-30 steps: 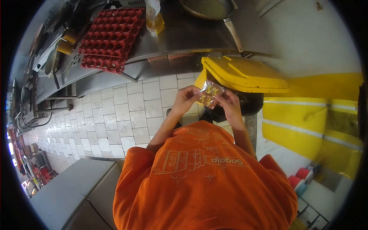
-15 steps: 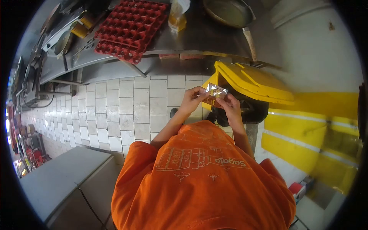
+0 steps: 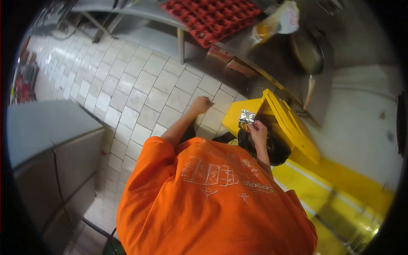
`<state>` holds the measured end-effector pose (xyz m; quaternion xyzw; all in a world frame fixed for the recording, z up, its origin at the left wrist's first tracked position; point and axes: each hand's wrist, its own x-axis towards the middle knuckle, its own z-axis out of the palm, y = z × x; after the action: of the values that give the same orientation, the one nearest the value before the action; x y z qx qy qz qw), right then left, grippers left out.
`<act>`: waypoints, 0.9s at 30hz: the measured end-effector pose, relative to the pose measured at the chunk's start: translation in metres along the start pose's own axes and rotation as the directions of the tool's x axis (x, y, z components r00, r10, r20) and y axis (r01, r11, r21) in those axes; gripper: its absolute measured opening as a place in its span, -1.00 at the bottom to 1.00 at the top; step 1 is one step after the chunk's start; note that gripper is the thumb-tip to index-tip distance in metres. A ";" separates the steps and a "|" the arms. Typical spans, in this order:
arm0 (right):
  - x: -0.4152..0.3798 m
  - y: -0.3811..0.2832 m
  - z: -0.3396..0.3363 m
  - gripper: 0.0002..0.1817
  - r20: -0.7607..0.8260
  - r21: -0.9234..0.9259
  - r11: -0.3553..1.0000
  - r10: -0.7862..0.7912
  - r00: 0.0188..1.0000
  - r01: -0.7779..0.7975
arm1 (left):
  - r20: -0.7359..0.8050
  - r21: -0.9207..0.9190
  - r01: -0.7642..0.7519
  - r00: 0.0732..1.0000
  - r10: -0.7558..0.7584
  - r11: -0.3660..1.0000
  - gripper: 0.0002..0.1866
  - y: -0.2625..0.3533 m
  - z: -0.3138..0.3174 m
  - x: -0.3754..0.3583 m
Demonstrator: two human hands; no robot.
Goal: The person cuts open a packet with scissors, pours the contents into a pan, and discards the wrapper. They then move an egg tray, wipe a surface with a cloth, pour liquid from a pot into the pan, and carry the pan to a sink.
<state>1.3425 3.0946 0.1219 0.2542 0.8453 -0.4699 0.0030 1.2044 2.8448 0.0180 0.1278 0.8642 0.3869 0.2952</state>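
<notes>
You wear an orange short-sleeved T-shirt, loose and a bit creased across the front. Pale line-drawn print on the chest: boxy shapes, small figures, one word (seen upside down, unreadable). Sleeves end above the elbows, forearms uncovered. Left hand and right hand ungloved, no watch or rings visible.

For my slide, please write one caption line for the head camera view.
Right hand holds a shiny foil packet above an open yellow bin; left hand is empty over the tiled floor.
</notes>
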 end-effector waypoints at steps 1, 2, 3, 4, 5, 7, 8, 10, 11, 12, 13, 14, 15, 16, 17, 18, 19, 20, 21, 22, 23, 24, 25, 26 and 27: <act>0.005 -0.001 0.008 -0.84 0.042 -0.030 0.999 0.018 0.999 -0.017 | -0.042 0.104 0.062 0.997 -0.057 0.993 -0.68 -0.053 0.009 0.004; 0.011 -0.006 0.016 -0.84 0.082 -0.061 0.998 0.036 0.996 -0.031 | -0.087 0.203 0.127 0.990 -0.112 0.971 -0.70 -0.101 0.014 0.001; 0.015 -0.017 0.026 -0.83 0.094 -0.119 0.990 0.085 0.992 -0.073 | -0.169 0.116 0.210 0.967 -0.189 0.971 -0.70 -0.112 -0.009 -0.029; 0.021 -0.023 0.038 -0.83 0.127 -0.151 0.987 0.076 0.989 -0.057 | -0.266 -0.153 0.366 0.879 -0.395 0.918 -0.73 -0.152 -0.005 -0.046; 0.028 -0.029 0.048 -0.82 0.166 -0.151 0.988 0.064 0.984 -0.039 | -0.301 -0.323 0.448 0.786 -0.540 0.833 -0.76 -0.191 -0.001 -0.065; 0.039 -0.034 0.068 -0.81 0.270 -0.173 0.985 0.068 0.960 -0.021 | -0.407 -0.678 0.306 0.601 -0.688 0.669 -0.76 -0.263 0.023 -0.115; 0.041 -0.039 0.078 -0.81 0.309 -0.218 0.976 0.069 0.949 0.000 | -0.411 -0.733 0.312 0.504 -0.760 0.604 -0.76 -0.242 0.005 -0.152; 0.050 -0.053 0.107 -0.84 0.365 -0.212 0.960 0.251 0.897 -0.183 | -0.473 -0.807 0.173 0.382 -0.794 0.564 -0.76 -0.299 0.047 -0.204; 0.059 -0.046 0.120 -0.87 0.394 -0.238 0.952 0.277 0.876 -0.194 | -0.463 -0.858 0.061 0.338 -0.820 0.510 -0.75 -0.312 0.065 -0.235; 0.067 -0.048 0.132 -0.94 0.443 -0.293 0.929 0.343 0.828 -0.228 | -0.426 -0.886 0.072 0.264 -0.865 0.458 -0.75 -0.279 0.052 -0.264; 0.084 -0.034 0.145 -0.93 0.486 -0.256 0.931 0.356 0.798 -0.260 | -0.338 -0.919 0.154 0.169 -0.926 0.364 -0.75 -0.258 0.053 -0.287; 0.100 -0.018 0.150 -0.92 0.516 -0.221 0.925 0.381 0.767 -0.311 | -0.311 -0.930 0.166 0.122 -0.943 0.328 -0.74 -0.257 0.075 -0.311; 0.111 -0.012 0.156 -0.92 0.513 -0.241 0.916 0.400 0.759 -0.319 | -0.364 -0.836 0.414 0.071 -0.929 0.359 -0.73 -0.242 0.088 -0.333; 0.129 -0.010 0.170 -0.93 0.455 -0.230 0.901 0.433 0.778 -0.367 | -0.335 -0.860 0.406 0.011 -0.942 0.310 -0.71 -0.250 0.132 -0.353; 0.150 -0.008 0.183 -0.92 0.393 -0.213 0.886 0.463 0.795 -0.411 | -0.279 -0.904 0.338 -0.001 -0.960 0.262 -0.66 -0.241 0.162 -0.368; 0.174 -0.002 0.189 -0.93 0.359 -0.167 0.890 0.456 0.814 -0.425 | -0.234 -0.823 0.533 -0.004 -0.972 0.195 -0.65 -0.232 0.190 -0.387; 0.202 0.005 0.190 -0.93 0.319 -0.119 0.891 0.452 0.833 -0.438 | -0.188 -0.831 0.528 0.028 -0.982 0.174 -0.66 -0.223 0.224 -0.404; 0.236 0.010 0.191 -0.93 0.241 -0.020 0.863 0.494 0.835 -0.505 | -0.152 -0.792 0.590 0.059 -0.987 0.158 -0.67 -0.211 0.249 -0.421; 0.267 0.008 0.191 -0.89 0.174 0.089 0.882 0.444 0.879 -0.464 | -0.134 -0.695 0.707 0.052 -0.990 0.131 -0.68 -0.182 0.240 -0.423; 0.309 0.019 0.185 -0.86 0.089 0.285 0.844 0.448 0.890 -0.454 | -0.013 -0.826 0.563 0.061 -0.998 0.045 -0.70 -0.172 0.255 -0.433; 0.329 0.008 0.183 -0.76 0.030 0.345 0.868 0.371 0.928 -0.358 | 0.108 -0.913 0.403 0.092 -0.990 -0.062 -0.71 -0.164 0.268 -0.442; 0.344 0.003 0.178 -0.67 0.002 0.321 0.902 0.304 0.953 -0.288 | 0.108 -0.911 0.409 0.109 -0.988 -0.054 -0.71 -0.159 0.268 -0.445; 0.345 -0.003 0.177 -0.63 -0.042 0.207 0.934 0.306 0.951 -0.292 | 0.142 -0.918 0.385 0.097 -0.985 -0.095 -0.73 -0.157 0.265 -0.448; 0.343 -0.011 0.181 -0.59 -0.078 0.096 0.951 0.301 0.950 -0.294 | 0.170 -0.926 0.353 0.084 -0.982 -0.130 -0.75 -0.158 0.267 -0.449; 0.334 -0.015 0.188 -0.59 -0.008 -0.015 0.950 0.311 0.950 -0.311 | 0.177 -0.940 0.318 0.133 -0.975 -0.127 -0.77 -0.170 0.265 -0.449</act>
<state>1.0011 3.0817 -0.0530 0.3855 0.7985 -0.4559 0.0770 1.7237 2.6868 -0.0631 -0.6919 0.4735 0.5206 0.1615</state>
